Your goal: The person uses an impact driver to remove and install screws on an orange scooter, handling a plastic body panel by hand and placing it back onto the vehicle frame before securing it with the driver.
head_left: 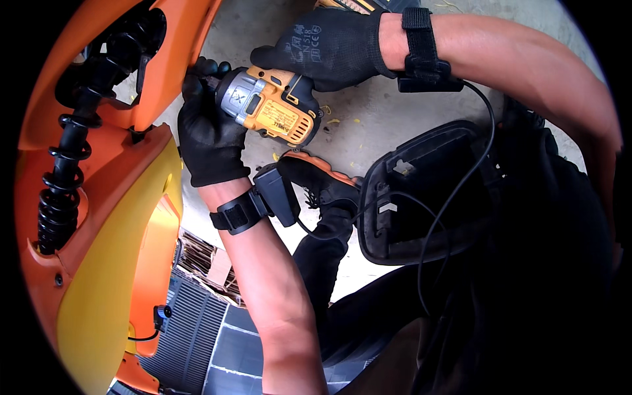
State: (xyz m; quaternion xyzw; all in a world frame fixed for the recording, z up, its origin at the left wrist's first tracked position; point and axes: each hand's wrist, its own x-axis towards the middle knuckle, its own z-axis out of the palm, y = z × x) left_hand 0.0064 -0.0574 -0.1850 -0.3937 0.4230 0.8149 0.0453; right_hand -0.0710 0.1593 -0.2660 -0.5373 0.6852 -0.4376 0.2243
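Note:
A yellow, silver and black cordless impact driver (273, 108) lies on its side in the air, its nose toward the orange body panel at the left. My right hand (329, 49), in a black work glove, is closed around its grip, which the glove mostly hides. The gloved fingers of my left hand (212, 131) curl about the nose end, close to the panel edge. Whatever bit or fastener sits there is hidden by those fingers. The orange panel (186, 39) belongs to a vehicle body with a black coil-spring shock absorber (69, 155).
A yellow panel (105, 276) bulges at the lower left, near a cable with a blue-tipped connector (162, 313). A black hollow plastic part (378, 224) rests by my leg. My shoe (322, 174) stands on the concrete floor (355, 125). Cables trail from both wrist straps.

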